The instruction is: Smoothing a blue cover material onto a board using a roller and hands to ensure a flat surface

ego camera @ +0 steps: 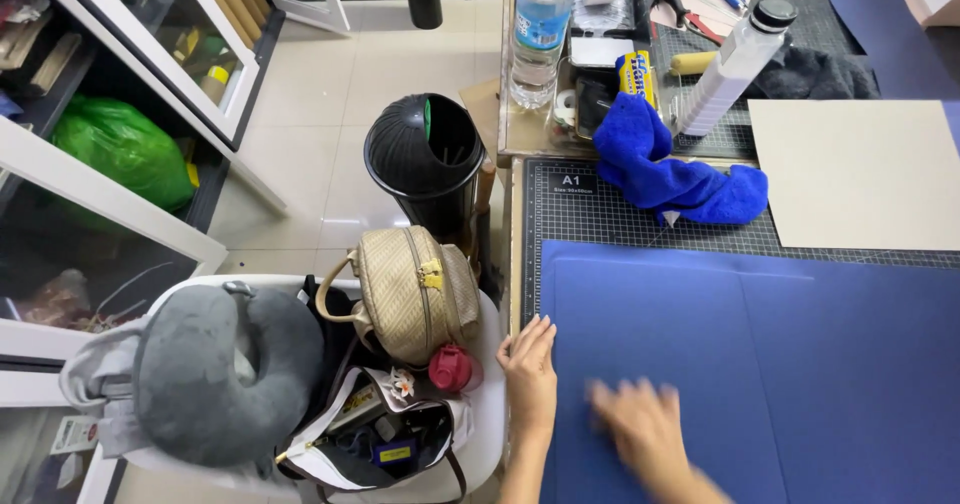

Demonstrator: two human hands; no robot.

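On the counter (pixel 540 144), 2 bare hands lie flat on a large blue sheet (pixel 760 364).

At the sheet's left edge the left hand (pixel 530 369) rests palm down, fingers straight and close together; the right hand (pixel 640 424) is blurred by motion, seems open and flat on the sheet, and its exact finger spread is hard to make out. Both forearms and the sheet's lower and right sides run out of frame. Under the sheet lies a dark gridded cutting mat (pixel 600 204), with a crumpled blue cloth (pixel 670 169), a pale board (pixel 860 169), a clear water bottle (pixel 540 29) and a white ridged bottle (pixel 735 64) further back. Beside the counter, on pale floor tiles, stand a black ribbed bin (pixel 425 159) and a white chair carrying a woven beige bag (pixel 410 289) and grey neck pillow (pixel 215 369).
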